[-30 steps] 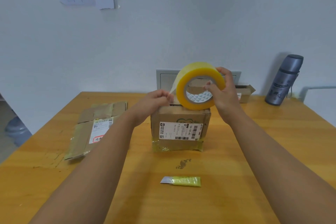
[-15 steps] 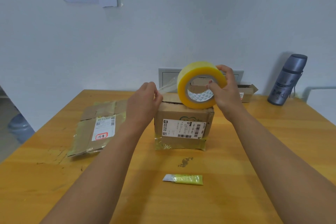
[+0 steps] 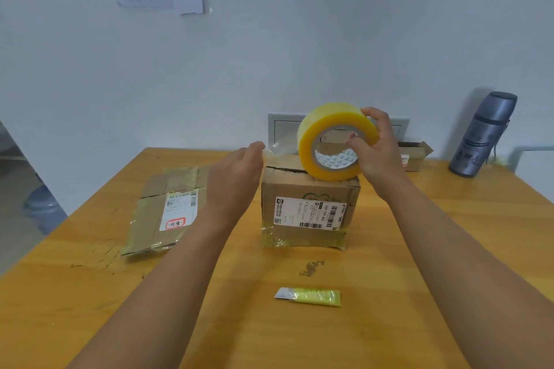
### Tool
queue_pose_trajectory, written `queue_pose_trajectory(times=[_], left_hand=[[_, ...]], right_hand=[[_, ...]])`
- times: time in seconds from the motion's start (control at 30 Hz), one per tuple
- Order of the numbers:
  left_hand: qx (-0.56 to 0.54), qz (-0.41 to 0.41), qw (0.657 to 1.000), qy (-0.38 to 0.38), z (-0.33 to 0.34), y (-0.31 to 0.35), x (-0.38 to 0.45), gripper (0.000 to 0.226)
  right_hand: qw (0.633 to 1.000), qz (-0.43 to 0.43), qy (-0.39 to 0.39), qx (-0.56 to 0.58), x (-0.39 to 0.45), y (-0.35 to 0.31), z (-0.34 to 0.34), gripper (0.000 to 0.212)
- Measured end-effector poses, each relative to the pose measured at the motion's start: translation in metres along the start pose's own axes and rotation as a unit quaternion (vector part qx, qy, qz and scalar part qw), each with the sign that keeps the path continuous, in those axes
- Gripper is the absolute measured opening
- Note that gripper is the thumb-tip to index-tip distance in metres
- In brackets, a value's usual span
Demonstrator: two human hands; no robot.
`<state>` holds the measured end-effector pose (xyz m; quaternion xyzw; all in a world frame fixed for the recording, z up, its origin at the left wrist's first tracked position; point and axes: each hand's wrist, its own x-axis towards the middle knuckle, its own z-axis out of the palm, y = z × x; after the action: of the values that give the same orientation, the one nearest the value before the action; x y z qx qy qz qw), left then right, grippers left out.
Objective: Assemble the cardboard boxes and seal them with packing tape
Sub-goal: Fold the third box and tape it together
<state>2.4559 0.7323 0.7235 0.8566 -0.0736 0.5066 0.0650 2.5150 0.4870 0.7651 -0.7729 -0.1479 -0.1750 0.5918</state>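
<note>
A small cardboard box [image 3: 308, 213] with a shipping label stands upright in the middle of the wooden table [image 3: 449, 249]. A big yellow roll of packing tape [image 3: 332, 123] rests on edge on the box's top. My right hand [image 3: 377, 147] grips the roll, thumb inside the core and fingers over the rim. My left hand [image 3: 236, 177] is left of the roll and pinches the free end of the clear tape strip [image 3: 281, 145], which stretches from the roll to my fingertips.
A flattened cardboard box [image 3: 168, 207] with a label lies at the left. A yellow-green tube [image 3: 311, 297] lies near the front. A small open box [image 3: 413, 156] and a grey flask [image 3: 482, 135] stand at the back right by the wall.
My left hand has pulled the tape end away from the roll to the left, drawing out a short clear strip. The right hand keeps the roll on the box.
</note>
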Motion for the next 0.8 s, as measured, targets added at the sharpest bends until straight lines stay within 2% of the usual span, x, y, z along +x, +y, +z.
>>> queue_pose_trajectory(times=[0.07,0.13,0.2,0.27,0.37,0.47,0.53,0.63,0.8], left_hand=[[-0.039,-0.05,0.998,-0.01,-0.001,-0.003,-0.005,0.016],[-0.158,-0.175,0.971,-0.034,-0.005,0.002,-0.005,0.017],[-0.288,-0.303,0.907,-0.054,-0.008,0.008,0.004,0.019],[-0.396,-0.372,0.836,-0.077,-0.01,0.011,0.018,0.022],[-0.49,-0.393,0.758,-0.175,-0.012,0.015,0.043,0.027],[-0.506,-0.378,0.714,-0.302,-0.012,0.022,0.061,0.029],[-0.505,-0.381,0.692,-0.348,-0.011,0.026,0.067,0.025],[-0.496,-0.413,0.67,-0.366,-0.01,0.026,0.072,0.024],[-0.467,-0.424,0.665,-0.401,-0.013,0.023,0.072,0.028]], right_hand=[[1.0,0.0,0.001,0.002,0.001,0.0,0.0,0.043],[1.0,0.001,0.0,0.009,0.001,0.002,-0.001,0.043],[1.0,0.001,-0.005,0.012,0.001,0.003,-0.002,0.042],[1.0,-0.001,-0.008,0.015,0.001,0.004,-0.002,0.043],[1.0,0.0,-0.01,0.022,0.001,0.004,-0.003,0.044],[1.0,-0.004,-0.01,0.023,0.001,0.004,-0.003,0.044],[1.0,-0.004,-0.012,0.023,0.001,0.004,-0.003,0.044],[1.0,0.0,-0.018,0.023,0.001,0.004,-0.004,0.044],[0.999,-0.007,-0.029,0.019,0.002,0.005,-0.005,0.043]])
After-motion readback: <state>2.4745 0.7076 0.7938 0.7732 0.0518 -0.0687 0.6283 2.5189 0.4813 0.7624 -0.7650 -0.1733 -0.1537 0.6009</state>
